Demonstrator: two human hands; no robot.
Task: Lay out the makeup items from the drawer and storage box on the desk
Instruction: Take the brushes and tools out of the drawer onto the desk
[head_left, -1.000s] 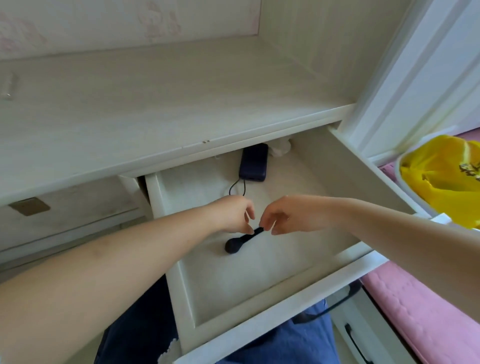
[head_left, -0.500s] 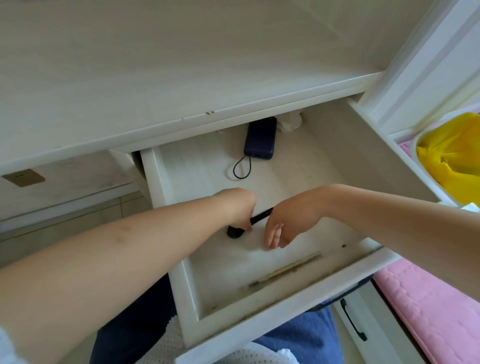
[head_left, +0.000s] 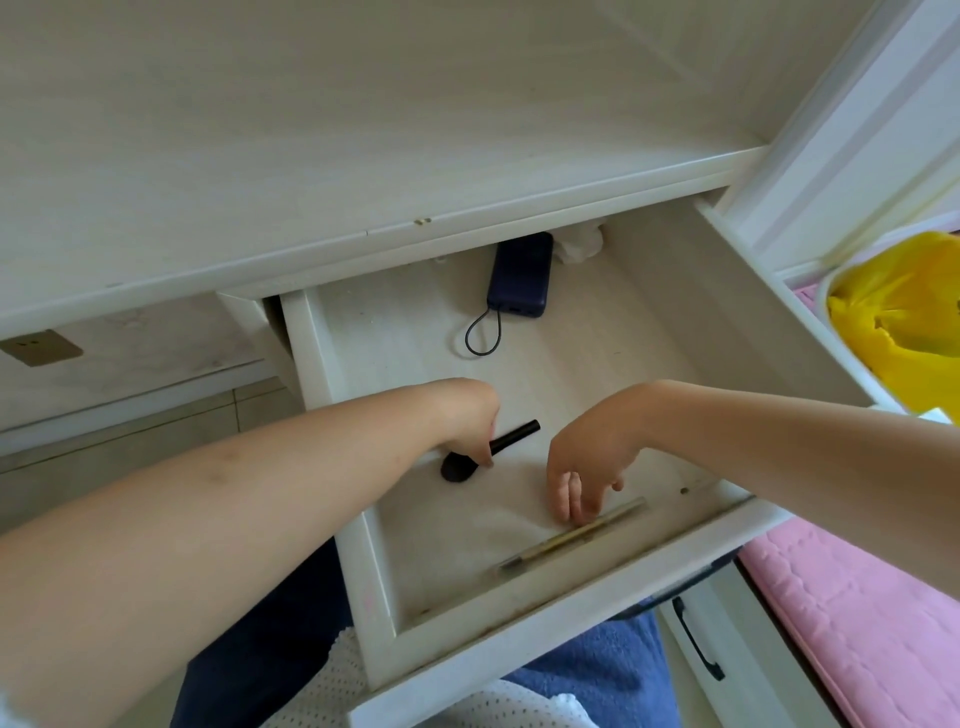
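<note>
Since half a second ago: right hand (head_left: 584, 467) dropped toward slim pen-like stick (head_left: 574, 538) at drawer (head_left: 561, 631) front, fingers loose, fingertips at it, nothing gripped. Left hand (head_left: 470, 434) pinching black makeup brush (head_left: 485, 452), low over drawer floor. Risk: stick rolling off under fingertip pressure; brush slipping from shallow pinch. Left fingers mostly hidden; stick's identity unclear

Both forearms reach fwd & down, bare, wrists bent. Left hand (head_left: 475, 426) is curled, knuckles up, fingertips in a pinch grip on a thin black handle; fingers mostly hidden under the hand, so exact hold is prob. thumb + forefinger. Right hand (head_left: 584, 462) hangs from a dropped wrist, fingers (head_left: 571, 501) relaxed, pointing down, holding nothing, apart from the left.
</note>
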